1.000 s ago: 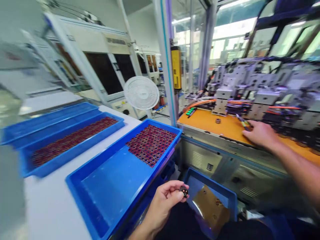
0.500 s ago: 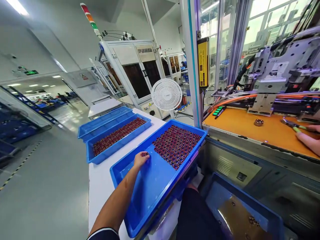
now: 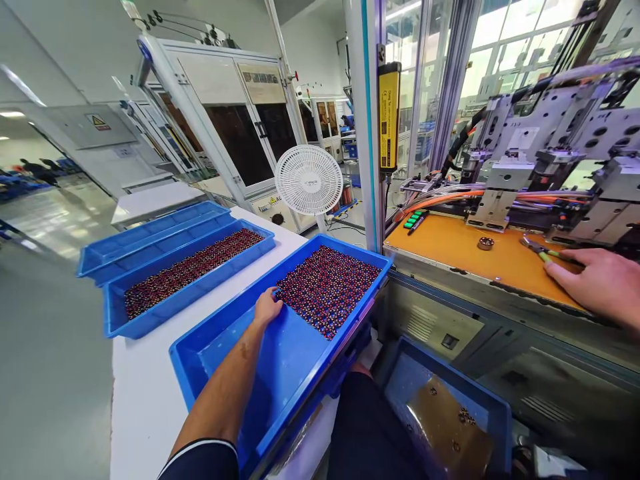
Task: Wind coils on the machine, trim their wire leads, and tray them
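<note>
My left hand (image 3: 267, 307) reaches into the near blue tray (image 3: 280, 373), fingers curled down at the edge of the block of small red-and-blue wound parts (image 3: 327, 288). What the fingers hold is hidden. My right hand (image 3: 597, 283) rests on the orange worktop (image 3: 450, 250), fingers closed by the green-handled pliers (image 3: 540, 249). One small ring-shaped part (image 3: 485, 243) lies alone on the worktop.
A second blue tray (image 3: 190, 277) of parts sits to the left on the white table (image 3: 145, 400). A white fan (image 3: 309, 181) stands behind. A blue bin (image 3: 450, 413) with loose parts is below the worktop. Grey machinery (image 3: 545, 173) lines the back.
My left hand has moved from the tray's bare floor to the edge of the parts block. A second ago it held one part near my lap. The view has shifted right.
</note>
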`<action>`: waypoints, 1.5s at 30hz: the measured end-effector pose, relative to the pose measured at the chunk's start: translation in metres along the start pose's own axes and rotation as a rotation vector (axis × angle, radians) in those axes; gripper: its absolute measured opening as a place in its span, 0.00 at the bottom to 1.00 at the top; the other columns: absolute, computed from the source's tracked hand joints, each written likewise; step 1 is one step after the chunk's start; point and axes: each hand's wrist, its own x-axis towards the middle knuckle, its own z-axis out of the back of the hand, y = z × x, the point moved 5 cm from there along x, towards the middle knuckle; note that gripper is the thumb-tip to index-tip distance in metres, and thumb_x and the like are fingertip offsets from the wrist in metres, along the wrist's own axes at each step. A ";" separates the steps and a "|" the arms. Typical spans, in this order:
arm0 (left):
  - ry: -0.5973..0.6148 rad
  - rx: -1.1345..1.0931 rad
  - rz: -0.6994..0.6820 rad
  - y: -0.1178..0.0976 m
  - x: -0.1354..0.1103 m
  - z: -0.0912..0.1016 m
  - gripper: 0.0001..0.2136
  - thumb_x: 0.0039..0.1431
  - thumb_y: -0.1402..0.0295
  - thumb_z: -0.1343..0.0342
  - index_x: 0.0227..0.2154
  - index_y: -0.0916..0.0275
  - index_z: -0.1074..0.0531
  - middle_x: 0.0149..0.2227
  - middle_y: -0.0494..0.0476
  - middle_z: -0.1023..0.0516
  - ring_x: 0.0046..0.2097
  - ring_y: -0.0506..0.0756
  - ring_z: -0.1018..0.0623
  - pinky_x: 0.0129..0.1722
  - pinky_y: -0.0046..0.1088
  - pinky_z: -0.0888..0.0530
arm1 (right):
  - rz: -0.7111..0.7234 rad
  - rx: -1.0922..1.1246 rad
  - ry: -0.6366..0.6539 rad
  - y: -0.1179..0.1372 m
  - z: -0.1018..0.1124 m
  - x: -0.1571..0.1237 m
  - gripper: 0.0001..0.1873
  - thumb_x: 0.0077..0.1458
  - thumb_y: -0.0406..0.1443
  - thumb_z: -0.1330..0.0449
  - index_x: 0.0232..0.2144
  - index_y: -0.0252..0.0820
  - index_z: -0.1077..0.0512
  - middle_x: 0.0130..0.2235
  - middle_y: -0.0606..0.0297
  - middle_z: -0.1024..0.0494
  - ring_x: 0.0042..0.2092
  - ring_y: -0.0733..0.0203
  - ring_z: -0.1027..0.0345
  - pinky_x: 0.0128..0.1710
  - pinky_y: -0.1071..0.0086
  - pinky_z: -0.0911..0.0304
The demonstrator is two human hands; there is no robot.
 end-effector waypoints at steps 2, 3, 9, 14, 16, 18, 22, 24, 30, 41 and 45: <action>-0.028 0.030 -0.030 -0.007 -0.003 0.000 0.16 0.64 0.64 0.44 0.53 0.63 0.31 0.53 0.61 0.26 0.49 0.59 0.23 0.47 0.45 0.24 | -0.017 -0.044 0.043 0.002 0.000 -0.002 0.22 0.57 0.41 0.36 0.49 0.30 0.23 0.52 0.42 0.25 0.51 0.45 0.30 0.41 0.58 0.39; -0.042 0.044 -0.040 -0.010 -0.005 0.001 0.16 0.64 0.64 0.44 0.53 0.63 0.31 0.53 0.61 0.26 0.50 0.60 0.23 0.48 0.45 0.24 | -0.025 -0.057 0.058 0.003 0.000 -0.002 0.22 0.58 0.42 0.37 0.49 0.31 0.24 0.53 0.43 0.25 0.51 0.45 0.30 0.42 0.59 0.39; -0.122 0.069 -0.076 -0.043 -0.034 0.025 0.16 0.64 0.65 0.43 0.53 0.63 0.31 0.53 0.61 0.27 0.50 0.60 0.23 0.48 0.46 0.24 | 0.000 -0.078 0.065 0.007 0.004 -0.007 0.22 0.62 0.42 0.42 0.49 0.30 0.25 0.52 0.47 0.24 0.50 0.46 0.30 0.46 0.60 0.37; -0.137 -0.060 -0.376 -0.160 -0.069 0.036 0.21 0.62 0.70 0.43 0.57 0.63 0.35 0.56 0.63 0.29 0.57 0.64 0.28 0.57 0.51 0.32 | 0.061 -0.093 0.069 0.011 0.007 -0.009 0.15 0.64 0.43 0.42 0.45 0.36 0.27 0.47 0.57 0.24 0.48 0.56 0.29 0.50 0.58 0.34; -0.067 -0.139 -0.578 -0.232 -0.092 0.026 0.24 0.59 0.71 0.41 0.58 0.64 0.36 0.54 0.64 0.28 0.58 0.63 0.29 0.61 0.47 0.34 | 0.075 -0.089 0.072 0.011 0.007 -0.009 0.14 0.65 0.43 0.42 0.45 0.37 0.28 0.48 0.58 0.25 0.48 0.56 0.30 0.51 0.56 0.33; 0.027 -0.211 -0.757 -0.304 -0.123 0.007 0.24 0.57 0.70 0.39 0.57 0.62 0.33 0.55 0.63 0.28 0.59 0.63 0.30 0.61 0.45 0.35 | 0.088 -0.072 0.074 0.010 0.007 -0.010 0.14 0.65 0.42 0.42 0.46 0.37 0.28 0.49 0.58 0.26 0.49 0.56 0.30 0.51 0.56 0.32; 0.205 -0.324 -0.892 -0.423 -0.177 -0.044 0.18 0.62 0.64 0.41 0.53 0.63 0.31 0.52 0.61 0.25 0.53 0.61 0.25 0.53 0.49 0.28 | 0.102 -0.021 0.072 0.010 0.009 -0.014 0.14 0.65 0.41 0.42 0.47 0.38 0.29 0.50 0.58 0.27 0.50 0.55 0.30 0.51 0.56 0.32; 0.264 -0.387 -0.850 -0.461 -0.192 -0.066 0.17 0.63 0.63 0.43 0.52 0.63 0.31 0.51 0.61 0.25 0.49 0.59 0.23 0.49 0.47 0.25 | 0.105 0.000 0.069 0.009 0.011 -0.015 0.14 0.65 0.41 0.42 0.48 0.38 0.29 0.50 0.58 0.27 0.49 0.55 0.30 0.50 0.56 0.32; 0.406 -0.641 -0.713 -0.491 -0.214 -0.074 0.15 0.64 0.65 0.43 0.52 0.64 0.31 0.49 0.60 0.25 0.45 0.58 0.22 0.45 0.43 0.23 | 0.141 0.070 0.050 0.010 0.018 -0.019 0.14 0.65 0.41 0.42 0.49 0.38 0.29 0.51 0.57 0.27 0.50 0.55 0.31 0.51 0.55 0.32; 0.684 -1.134 -0.658 -0.313 -0.332 -0.012 0.30 0.46 0.73 0.33 0.54 0.59 0.37 0.42 0.59 0.18 0.39 0.53 0.19 0.42 0.30 0.22 | 0.236 0.347 -0.092 0.024 0.042 -0.037 0.14 0.65 0.40 0.41 0.48 0.36 0.29 0.51 0.55 0.26 0.52 0.53 0.31 0.54 0.52 0.34; 0.545 -1.172 -0.828 -0.270 -0.360 0.006 0.30 0.51 0.79 0.36 0.56 0.49 0.34 0.44 0.54 0.20 0.43 0.51 0.20 0.43 0.25 0.23 | 0.390 0.483 -0.124 0.051 0.084 -0.108 0.16 0.67 0.39 0.48 0.50 0.35 0.29 0.49 0.51 0.24 0.46 0.54 0.27 0.50 0.57 0.31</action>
